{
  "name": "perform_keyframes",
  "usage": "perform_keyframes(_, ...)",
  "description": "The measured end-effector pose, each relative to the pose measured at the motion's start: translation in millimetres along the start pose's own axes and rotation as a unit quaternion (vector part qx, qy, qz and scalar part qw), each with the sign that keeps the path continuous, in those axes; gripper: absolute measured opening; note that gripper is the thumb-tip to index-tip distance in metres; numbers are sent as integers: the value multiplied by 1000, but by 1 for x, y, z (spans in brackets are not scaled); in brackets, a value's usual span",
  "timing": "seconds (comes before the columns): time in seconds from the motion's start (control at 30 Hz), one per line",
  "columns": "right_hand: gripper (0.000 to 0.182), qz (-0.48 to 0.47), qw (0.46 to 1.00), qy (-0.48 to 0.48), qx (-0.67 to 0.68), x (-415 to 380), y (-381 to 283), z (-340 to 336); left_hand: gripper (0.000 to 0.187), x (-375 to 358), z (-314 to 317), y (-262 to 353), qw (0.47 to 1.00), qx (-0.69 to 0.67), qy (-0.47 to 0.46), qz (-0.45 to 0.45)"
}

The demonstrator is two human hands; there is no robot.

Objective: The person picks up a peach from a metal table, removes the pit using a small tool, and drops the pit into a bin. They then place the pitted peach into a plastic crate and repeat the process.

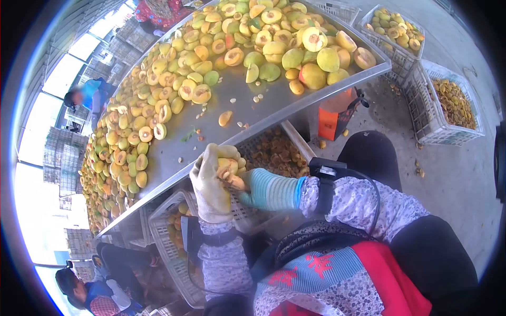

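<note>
My left hand [211,181], in a cream-coloured glove, is closed around a yellow peach half [227,166] just in front of the metal table's edge. Pressed in from the right comes my right hand [266,188], in a teal striped glove. Its fingers are bent in against the fruit, and whatever they hold is hidden. On the metal table [211,124] lies a big heap of halved peaches [158,79], with a few whole peaches [313,76] near the right corner. One small peach piece [225,118] rests apart on the metal, among pale scattered bits.
Beneath the table edge sits a crate of brown scraps [276,152]. Another white crate [176,231] stands by my left arm. To the right are an orange container [331,118], a crate of peaches [395,29] and a crate of brown pieces [453,105]. Other people work at the left.
</note>
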State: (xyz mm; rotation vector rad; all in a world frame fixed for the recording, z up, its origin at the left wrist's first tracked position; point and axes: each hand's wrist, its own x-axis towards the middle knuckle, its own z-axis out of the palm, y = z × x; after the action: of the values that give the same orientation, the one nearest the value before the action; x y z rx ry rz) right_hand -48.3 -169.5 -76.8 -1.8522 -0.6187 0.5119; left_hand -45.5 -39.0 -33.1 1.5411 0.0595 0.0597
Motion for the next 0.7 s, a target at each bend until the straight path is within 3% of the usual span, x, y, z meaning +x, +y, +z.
perform_keyframes(0.07,31,-11,999,-2,30,-2,0,2,46,-2,0,6,1000,-10,-6,20)
perform_keyframes(0.13,30,-59,990,-15,131,0,7,10,48,0,-6,2,994,-102,-26,-8)
perform_keyframes(0.27,31,-89,986,9,141,-6,7,11,49,0,-1,5,996,-82,-36,-3)
perform_keyframes(0.37,33,-27,998,-31,47,-8,7,11,52,-2,3,6,997,30,-60,33)
perform_keyframes(0.47,33,-46,986,4,162,-15,12,15,48,0,4,-8,995,-87,-47,23)
perform_keyframes(0.53,33,17,982,-54,182,-18,2,5,47,5,4,-12,991,-102,-82,25)
perform_keyframes(0.57,33,16,982,-53,183,-17,-3,-2,51,5,3,-11,993,-81,-83,32)
perform_keyframes(0.63,33,10,996,-93,2,-18,-6,-12,51,2,8,3,995,-28,-94,14)
perform_keyframes(0.67,33,12,996,-93,3,-18,1,-5,51,1,9,7,994,26,-105,-2)
perform_keyframes(0.7,31,-60,995,-43,70,-18,14,8,50,-1,9,7,995,0,-99,-21)
